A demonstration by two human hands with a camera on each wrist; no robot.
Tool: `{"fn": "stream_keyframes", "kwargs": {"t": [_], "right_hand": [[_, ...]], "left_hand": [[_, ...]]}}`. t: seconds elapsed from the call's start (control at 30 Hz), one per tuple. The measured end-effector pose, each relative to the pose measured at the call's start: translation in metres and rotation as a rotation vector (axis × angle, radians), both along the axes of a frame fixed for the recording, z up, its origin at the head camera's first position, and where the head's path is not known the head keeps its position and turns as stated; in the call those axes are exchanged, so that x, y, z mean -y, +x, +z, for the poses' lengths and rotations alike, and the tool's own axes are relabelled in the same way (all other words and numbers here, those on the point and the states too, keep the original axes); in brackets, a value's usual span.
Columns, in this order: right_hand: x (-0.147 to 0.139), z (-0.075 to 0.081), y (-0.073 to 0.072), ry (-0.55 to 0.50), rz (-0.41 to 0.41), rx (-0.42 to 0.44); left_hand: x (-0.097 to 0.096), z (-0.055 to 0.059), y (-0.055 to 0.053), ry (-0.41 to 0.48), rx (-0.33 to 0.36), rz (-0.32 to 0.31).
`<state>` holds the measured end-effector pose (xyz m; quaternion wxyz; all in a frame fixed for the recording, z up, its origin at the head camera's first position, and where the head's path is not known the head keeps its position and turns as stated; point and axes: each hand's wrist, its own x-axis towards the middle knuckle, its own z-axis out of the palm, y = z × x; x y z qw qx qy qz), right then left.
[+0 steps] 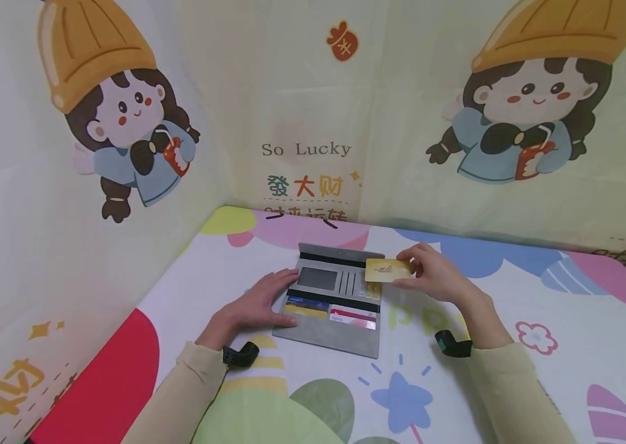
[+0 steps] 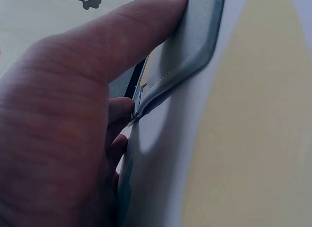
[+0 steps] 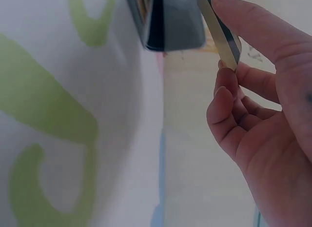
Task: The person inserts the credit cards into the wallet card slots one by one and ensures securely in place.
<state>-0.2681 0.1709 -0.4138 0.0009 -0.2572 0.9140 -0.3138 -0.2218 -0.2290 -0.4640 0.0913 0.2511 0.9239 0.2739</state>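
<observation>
A grey bifold wallet (image 1: pixel 324 341) lies unfolded on the table, its inner pockets facing up. My left hand (image 1: pixel 259 300) rests at the wallet's left side with fingers stretched out, and its thumb (image 2: pixel 131 29) presses on the lower flap. Between thumb and fingertips my right hand (image 1: pixel 437 274) pinches a gold card (image 1: pixel 385 270), held over the wallet's upper right part. Behind the gold card, another card with gold blocks (image 1: pixel 372 291) shows in the upper half. In the right wrist view the gold card (image 3: pixel 225 41) appears edge-on, beside the wallet's raised edge.
Lower-half pockets hold a blue-and-yellow card (image 1: pixel 306 306) and a red-and-white card (image 1: pixel 353 317). A dark window pocket (image 1: pixel 318 279) sits at upper left, with several slots beside it. The table's patterned cloth (image 1: pixel 401 401) meets printed walls at the back and left.
</observation>
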Motion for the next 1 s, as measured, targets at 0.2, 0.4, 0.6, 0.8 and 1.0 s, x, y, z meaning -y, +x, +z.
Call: {"fn": "stream_keyframes", "kwargs": {"t": [0.2, 0.4, 0.6, 0.8, 1.0], "right_hand": [[0.012, -0.009, -0.001, -0.002, 0.057, 0.026], [0.018, -0.015, -0.002, 0.033, 0.078, 0.036], [0.021, -0.017, -0.001, 0.058, 0.086, 0.028], [0.024, -0.019, -0.001, 0.062, 0.093, -0.014], [0.026, -0.022, -0.002, 0.054, 0.079, -0.014]], "left_hand": [[-0.001, -0.001, 0.0, -0.008, 0.01, 0.012], [-0.001, -0.001, 0.0, -0.006, 0.019, 0.008], [-0.001, -0.002, 0.0, -0.013, 0.018, 0.005], [-0.002, -0.001, 0.001, -0.012, 0.012, 0.003], [-0.003, 0.002, 0.002, -0.011, 0.023, 0.008]]}}
